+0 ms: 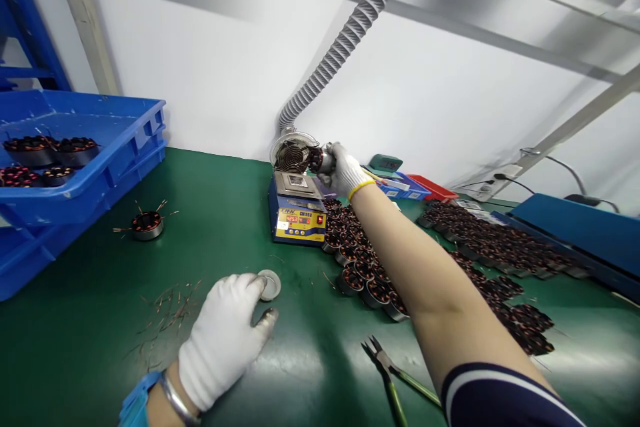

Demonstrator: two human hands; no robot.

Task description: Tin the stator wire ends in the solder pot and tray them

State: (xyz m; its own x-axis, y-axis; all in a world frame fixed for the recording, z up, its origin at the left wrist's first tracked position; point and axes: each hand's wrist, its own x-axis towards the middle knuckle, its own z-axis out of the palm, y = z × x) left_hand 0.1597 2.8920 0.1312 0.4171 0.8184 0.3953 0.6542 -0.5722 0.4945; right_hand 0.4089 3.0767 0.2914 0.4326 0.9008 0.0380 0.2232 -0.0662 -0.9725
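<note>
My right hand [344, 170], in a white glove with a yellow cuff, is closed around a motor stator [320, 160]. It holds the stator tilted on its side, windings facing left, above the blue and yellow digital solder pot [299, 210]. My left hand [225, 333], also gloved, rests low over the green table with thumb and fingers apart. Its fingertips overlap the left edge of a small round whitish dish [271, 285]; whether they press on it I cannot tell. Another stator [147, 225] with wire ends sticking up stands on the table to the left.
Rows of stators [363, 267] cover the table right of the pot. Green-handled pliers [387, 373] lie near the front. Wire clippings [170, 310] are scattered left of my left hand. Blue crates [115, 140] stand at left. A grey hose [345, 40] meets a round fan guard [293, 155].
</note>
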